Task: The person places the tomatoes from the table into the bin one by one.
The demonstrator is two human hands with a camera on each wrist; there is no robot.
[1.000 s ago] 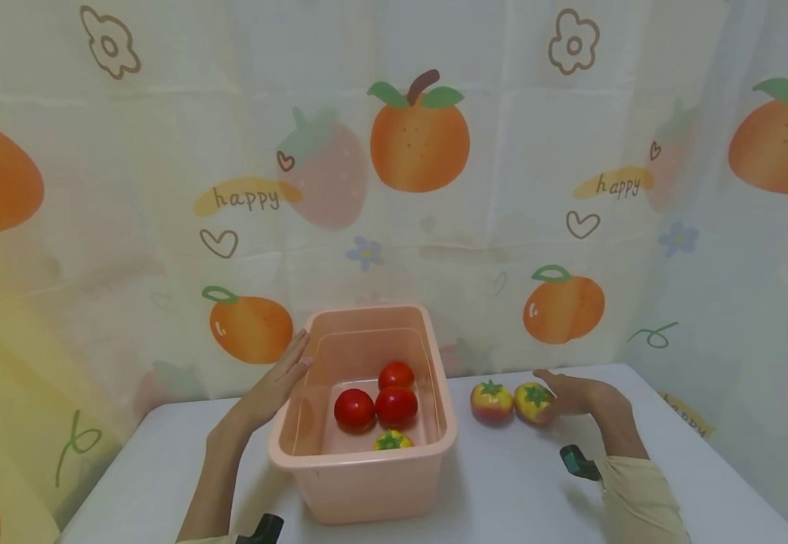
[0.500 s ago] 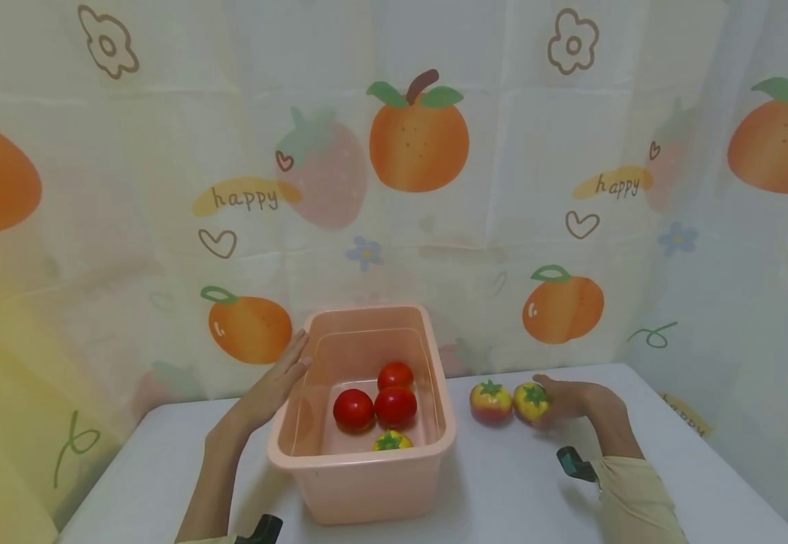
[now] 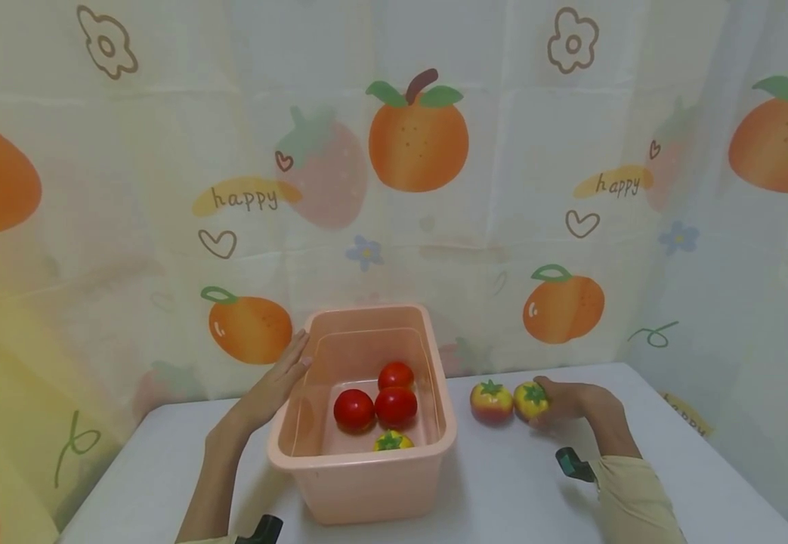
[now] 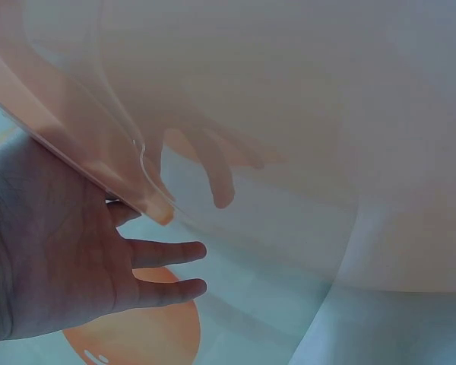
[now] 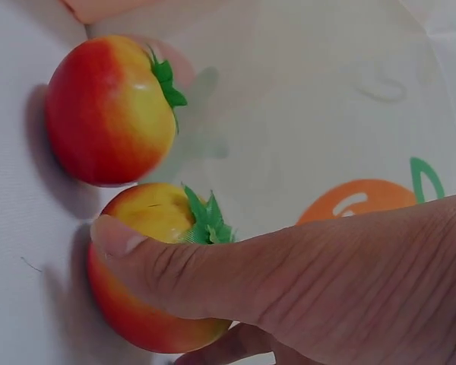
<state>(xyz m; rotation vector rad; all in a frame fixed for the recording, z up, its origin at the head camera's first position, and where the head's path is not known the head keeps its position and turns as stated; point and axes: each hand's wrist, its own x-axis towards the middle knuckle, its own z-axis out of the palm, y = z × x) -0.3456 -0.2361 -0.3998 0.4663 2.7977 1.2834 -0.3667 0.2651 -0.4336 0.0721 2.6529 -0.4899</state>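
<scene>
In the head view, my left hand (image 3: 271, 389) rests against the left side of a pink plastic bin (image 3: 366, 487), fingers straight. The left wrist view shows the same hand (image 4: 68, 236) at the bin's rim, its fingers extended. On the table to the right of the bin, my right hand (image 3: 570, 400) grips a red-and-yellow toy tomato (image 3: 531, 400) with a green leafy top. Its thumb lies across that tomato (image 5: 144, 312) in the right wrist view; the other fingers are mostly hidden. A second such tomato (image 3: 492, 402) sits close beside it, untouched.
Inside the bin are several tomatoes, including a red one (image 3: 354, 410) and a yellow one with a green top (image 3: 392, 440) by the near wall. A fruit-print curtain (image 3: 421, 264) hangs behind the white table (image 3: 502, 483).
My right hand has settled slightly lower and closer around the right-hand tomato. The left hand and the bin stay where they were.
</scene>
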